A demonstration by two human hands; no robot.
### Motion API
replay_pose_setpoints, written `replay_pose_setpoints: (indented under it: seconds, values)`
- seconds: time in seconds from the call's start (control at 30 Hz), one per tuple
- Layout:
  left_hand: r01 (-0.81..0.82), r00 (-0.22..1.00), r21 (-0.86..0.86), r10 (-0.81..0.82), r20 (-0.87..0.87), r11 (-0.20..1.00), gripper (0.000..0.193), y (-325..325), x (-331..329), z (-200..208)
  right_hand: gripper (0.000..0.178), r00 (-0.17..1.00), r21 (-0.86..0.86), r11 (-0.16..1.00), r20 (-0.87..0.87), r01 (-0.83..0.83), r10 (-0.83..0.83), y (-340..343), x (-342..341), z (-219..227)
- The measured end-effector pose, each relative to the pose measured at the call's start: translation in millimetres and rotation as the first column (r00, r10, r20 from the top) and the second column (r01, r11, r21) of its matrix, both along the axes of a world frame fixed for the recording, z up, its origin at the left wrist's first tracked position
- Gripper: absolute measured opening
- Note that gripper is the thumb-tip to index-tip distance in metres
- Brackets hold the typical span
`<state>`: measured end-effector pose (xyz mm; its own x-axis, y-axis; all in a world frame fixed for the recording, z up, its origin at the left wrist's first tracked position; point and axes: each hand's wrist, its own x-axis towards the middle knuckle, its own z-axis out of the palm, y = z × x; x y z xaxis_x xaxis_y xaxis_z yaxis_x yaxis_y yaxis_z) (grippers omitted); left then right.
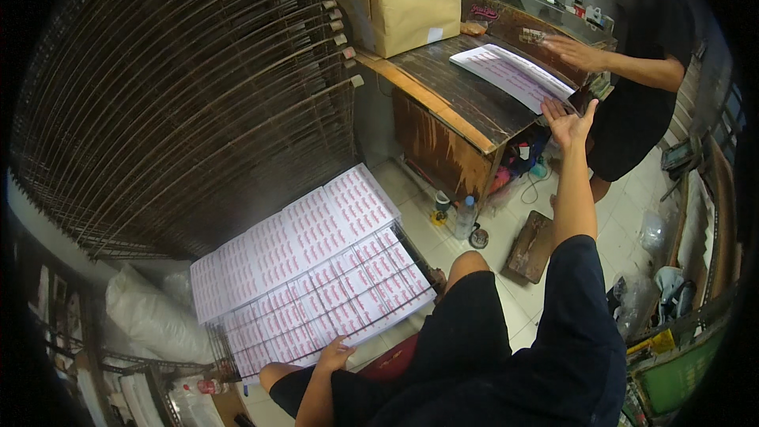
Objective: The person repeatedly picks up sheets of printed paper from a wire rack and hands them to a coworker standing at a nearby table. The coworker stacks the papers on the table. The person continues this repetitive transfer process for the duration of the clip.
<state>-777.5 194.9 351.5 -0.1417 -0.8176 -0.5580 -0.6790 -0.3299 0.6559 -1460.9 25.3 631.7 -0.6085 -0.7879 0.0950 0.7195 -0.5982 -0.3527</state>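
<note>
My right hand (565,123) reaches out with its palm turned up, thumb and fingers spread. Its fingertips are at the near corner of a stack of white printed sheets (506,79) on a dark wooden table (427,99); the sheets' far edge curls up. Low at the left, my left hand (335,354) is beside my knee, at the near edge of a wire rack (224,348). Its fingers are loosely bent and partly hidden, with nothing visible in them. Several white sheets with rows of red print (316,269) lie on that rack, some under its wires.
Many raised wire racks (198,95) stand at the left. A brown paper-wrapped package (403,4) sits on the table. Across it, a co-worker's hand (575,52) hovers above the sheets. A plastic bottle (466,217) and wooden block (531,247) stand on the tiled floor.
</note>
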Motion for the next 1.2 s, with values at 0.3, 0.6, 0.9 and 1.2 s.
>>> replay_pose_setpoints:
  seconds: [0.3,0.6,0.9,1.2]
  values:
    - [0.022,0.998,-0.030,-0.021,0.053,0.999,0.060,-0.9,2.5,-1.0,0.049,0.802,0.391,0.916,-0.574,0.089,0.167,19.8,36.3,10.5]
    - [-0.075,0.996,-0.386,0.085,0.009,0.919,0.059,19.5,28.5,60.3,0.030,0.732,0.386,0.895,-0.673,0.225,0.106,90.3,132.3,-24.4]
    - [-0.167,0.846,-0.847,0.514,0.140,0.505,0.028,69.3,106.8,96.7,0.035,0.797,0.596,0.723,-0.218,-0.349,0.564,145.7,324.8,-106.4]
    - [-0.357,0.815,-0.774,0.579,0.016,0.523,0.030,56.4,100.7,100.4,0.031,0.777,0.708,0.587,-0.085,-0.393,0.624,121.2,391.8,-246.2]
